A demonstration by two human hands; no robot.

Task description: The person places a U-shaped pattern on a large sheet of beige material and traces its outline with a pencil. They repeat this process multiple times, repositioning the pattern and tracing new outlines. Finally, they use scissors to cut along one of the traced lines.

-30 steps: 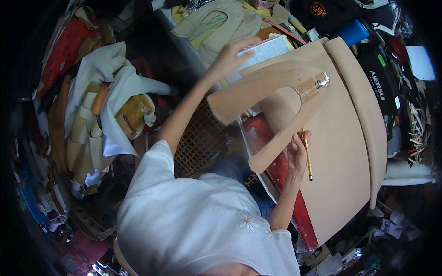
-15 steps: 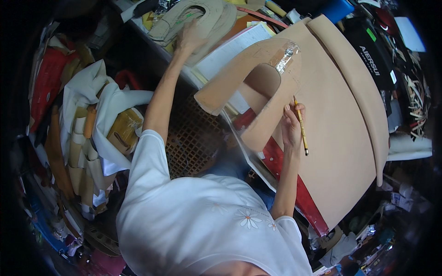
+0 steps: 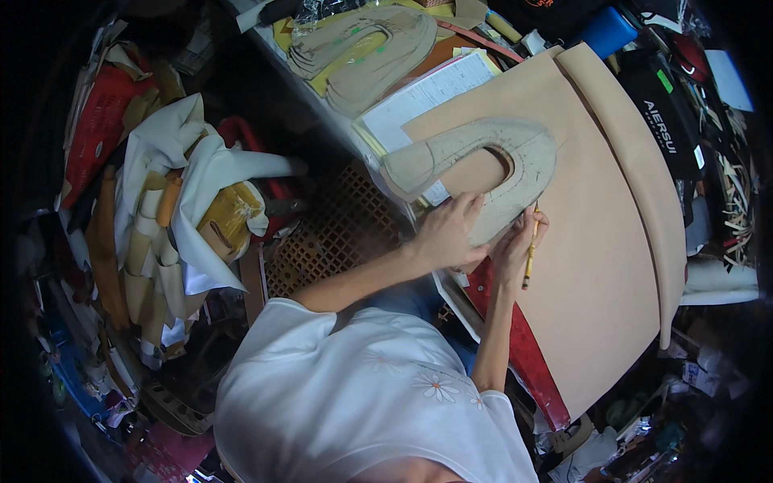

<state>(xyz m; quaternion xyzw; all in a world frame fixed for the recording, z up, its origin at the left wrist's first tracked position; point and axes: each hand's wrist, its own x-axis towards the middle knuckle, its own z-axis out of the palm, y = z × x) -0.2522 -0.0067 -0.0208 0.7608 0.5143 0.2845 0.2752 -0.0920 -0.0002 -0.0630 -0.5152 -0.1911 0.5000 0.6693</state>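
A grey, flat U-shaped template [image 3: 527, 165] with worn, marked edges lies over the sheet of tan leather [image 3: 592, 266]. Its closed curve points to the far right, and one leg comes back toward me. My left hand [image 3: 447, 233] is closed on the end of that near leg, fingers over the top; its thumb is partly hidden. Close beside it, my right hand [image 3: 518, 241] pinches a yellow pencil [image 3: 531, 253], tip up near the template's outer edge. Whether the right hand's other fingers also touch the template is hidden.
Several more grey U-shaped templates [image 3: 378, 76] lie at the table's far left, beside a written paper pad [image 3: 427, 97]. A rolled leather edge [image 3: 624, 161] runs along the right. Material rolls [image 3: 153, 233] stand left of me, near a brown grid [image 3: 338, 233].
My left hand has come from the template stack to the right hand's side. A grey template now lies where the taped tan U-shaped piece was; that piece no longer shows.
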